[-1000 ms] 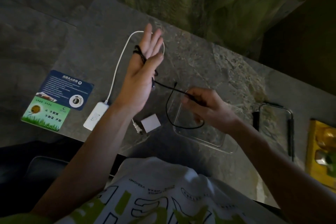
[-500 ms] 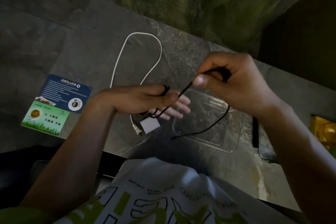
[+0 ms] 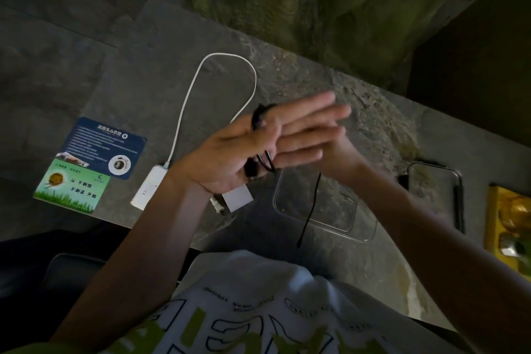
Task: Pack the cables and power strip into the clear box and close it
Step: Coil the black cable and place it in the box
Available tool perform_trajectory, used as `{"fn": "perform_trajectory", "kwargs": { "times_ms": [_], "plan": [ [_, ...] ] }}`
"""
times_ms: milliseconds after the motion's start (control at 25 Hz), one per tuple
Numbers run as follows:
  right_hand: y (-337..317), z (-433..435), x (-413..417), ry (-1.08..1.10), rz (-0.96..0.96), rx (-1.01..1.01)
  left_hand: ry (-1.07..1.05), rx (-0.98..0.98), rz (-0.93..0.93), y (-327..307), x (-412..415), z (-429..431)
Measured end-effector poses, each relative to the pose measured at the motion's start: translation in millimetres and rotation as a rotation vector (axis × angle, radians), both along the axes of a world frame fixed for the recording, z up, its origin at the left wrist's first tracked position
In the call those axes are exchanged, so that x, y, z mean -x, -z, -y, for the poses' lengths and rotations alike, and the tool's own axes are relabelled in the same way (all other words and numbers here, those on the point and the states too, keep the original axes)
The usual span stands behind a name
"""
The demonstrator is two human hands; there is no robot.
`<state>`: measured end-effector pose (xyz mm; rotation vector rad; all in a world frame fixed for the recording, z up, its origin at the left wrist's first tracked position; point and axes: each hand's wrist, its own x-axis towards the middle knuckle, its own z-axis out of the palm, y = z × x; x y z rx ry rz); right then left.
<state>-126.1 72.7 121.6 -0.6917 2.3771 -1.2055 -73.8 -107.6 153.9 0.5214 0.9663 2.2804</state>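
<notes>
A thin black cable (image 3: 311, 204) is looped around my left hand (image 3: 227, 158), which is raised over the table with its fingers stretched out to the right. My right hand (image 3: 336, 155) is pressed against those fingers from behind, blurred and partly hidden, and the cable's loose tail hangs from under it. The tail dangles over the open clear box (image 3: 369, 234) on the table below. A white power strip (image 3: 148, 188) lies to the left, its white cord (image 3: 224, 55) running in a loop to a white plug (image 3: 238, 195) beneath my left wrist.
Two printed cards (image 3: 100, 146) lie at the table's left end. A clear lid-like tray (image 3: 435, 181) sits to the right of the box, and a yellow object (image 3: 508, 215) at the far right. The table's front edge runs just before my white shirt.
My right hand has swung from up right of the box to behind my left fingers, carrying the cable around them. The hanging tail is shorter. My left hand has lifted and tilted.
</notes>
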Motion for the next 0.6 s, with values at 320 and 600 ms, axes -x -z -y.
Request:
{"fn": "perform_trajectory", "kwargs": {
  "times_ms": [320, 600],
  "plan": [
    [-4, -9, -28, -0.022, 0.045, -0.088, -0.502, 0.576, -0.189, 10, 19, 4],
    [-39, -25, -12, -0.048, -0.11, -0.107, -0.15, 1.161, -0.36, 19, 22, 15]
  ]
}}
